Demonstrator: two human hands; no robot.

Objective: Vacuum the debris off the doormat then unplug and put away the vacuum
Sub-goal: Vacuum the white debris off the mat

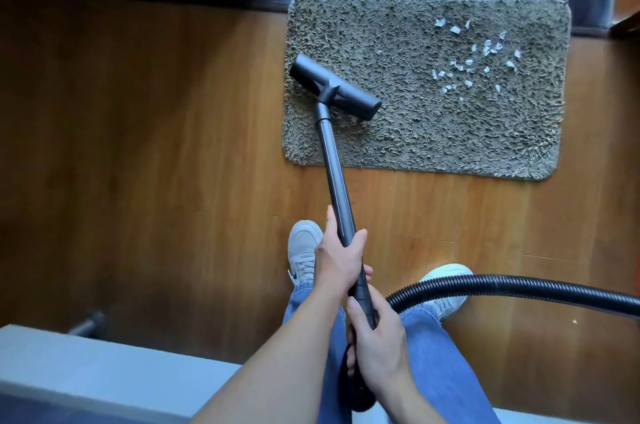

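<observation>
**Floor head on the mat's left end, scraps waiting on the right**

Both hands grip the vacuum wand (333, 164). The left hand (341, 259) wraps the tube higher up, and the right hand (379, 337) closes round the dark handle where the hose (519, 288) joins. The floor head (335, 91) rests on the left part of the doormat (433, 139), set at a slant. The debris (481, 56), small white scraps, lies scattered near the mat's far right corner, well apart from the head.

The step in hand looks like the first passes. It should go best if the person squares the head to the mat, keeps it flat on the shaggy pile and works rightward in slow overlapping strokes. A foot on the near edge may stop the mat from bunching. Light scraps can scatter if the head arrives fast.

The vacuum's body, its cord and the socket are out of view, since the hose runs off the right edge. Whether the motor is running cannot be told. The right hand's fingertips are hidden behind the handle.
</observation>
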